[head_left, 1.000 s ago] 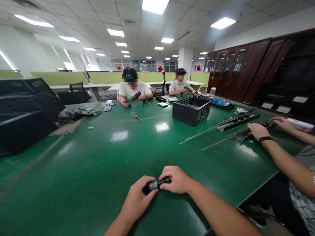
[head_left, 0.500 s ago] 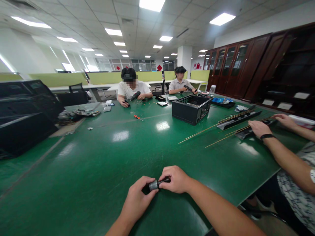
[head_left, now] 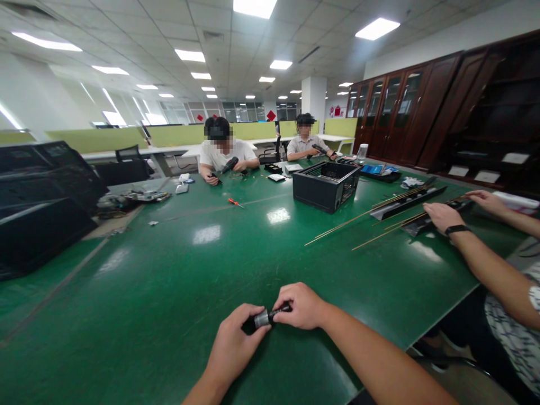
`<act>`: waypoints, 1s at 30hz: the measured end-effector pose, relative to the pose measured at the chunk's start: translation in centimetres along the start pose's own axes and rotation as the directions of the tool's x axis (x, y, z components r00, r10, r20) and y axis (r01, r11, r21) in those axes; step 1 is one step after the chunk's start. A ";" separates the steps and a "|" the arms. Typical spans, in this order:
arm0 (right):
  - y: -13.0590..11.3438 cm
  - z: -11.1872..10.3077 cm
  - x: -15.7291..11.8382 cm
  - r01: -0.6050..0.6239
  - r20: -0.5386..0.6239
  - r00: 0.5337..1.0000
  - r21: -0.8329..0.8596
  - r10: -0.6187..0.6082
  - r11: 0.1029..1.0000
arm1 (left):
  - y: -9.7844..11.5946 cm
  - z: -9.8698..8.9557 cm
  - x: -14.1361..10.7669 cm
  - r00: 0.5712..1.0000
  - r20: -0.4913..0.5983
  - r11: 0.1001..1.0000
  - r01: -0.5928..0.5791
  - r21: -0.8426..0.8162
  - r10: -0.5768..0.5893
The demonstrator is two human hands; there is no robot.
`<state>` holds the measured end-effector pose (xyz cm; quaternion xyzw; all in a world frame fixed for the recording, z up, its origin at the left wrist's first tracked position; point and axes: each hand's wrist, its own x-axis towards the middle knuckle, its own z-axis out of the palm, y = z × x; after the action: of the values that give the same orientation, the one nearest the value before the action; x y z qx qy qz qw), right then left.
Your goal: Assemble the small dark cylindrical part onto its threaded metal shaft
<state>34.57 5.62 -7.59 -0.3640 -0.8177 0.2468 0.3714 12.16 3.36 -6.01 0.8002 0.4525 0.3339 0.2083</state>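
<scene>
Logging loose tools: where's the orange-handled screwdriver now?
Head view, left of centre: the orange-handled screwdriver lies on the green tabletop, left of the black metal computer case.

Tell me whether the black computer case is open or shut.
Open: the black computer case shows its inside through the uncovered top.

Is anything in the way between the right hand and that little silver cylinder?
Only the dark rod, which the right hand holds; it seems to meet the cylinder at its right end. Nothing else visible stands between them. The left hand grips the cylinder from the other side.
</scene>
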 end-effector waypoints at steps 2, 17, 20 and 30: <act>0.1 0.0 0.0 0.003 -0.006 1.000 0.007 -0.003 1.000 | 0.0 0.0 0.0 1.000 0.000 1.000 -0.003 0.000 0.003; 0.0 -0.2 -0.1 -0.023 0.006 1.000 0.019 0.023 1.000 | -0.2 0.0 0.0 1.000 0.002 1.000 -0.007 -0.001 0.007; 0.0 -0.1 0.0 -0.020 0.007 1.000 0.018 0.019 1.000 | -0.2 0.0 -0.1 1.000 0.003 1.000 -0.009 0.003 0.009; -0.3 -0.4 -0.2 -0.054 0.000 0.999 0.057 0.055 0.997 | -0.2 -0.1 -0.1 1.000 0.002 1.000 -0.010 0.008 0.010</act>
<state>34.85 5.35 -7.22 -0.3756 -0.7998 0.2799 0.3753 11.93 3.36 -6.16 0.8036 0.4498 0.3322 0.2039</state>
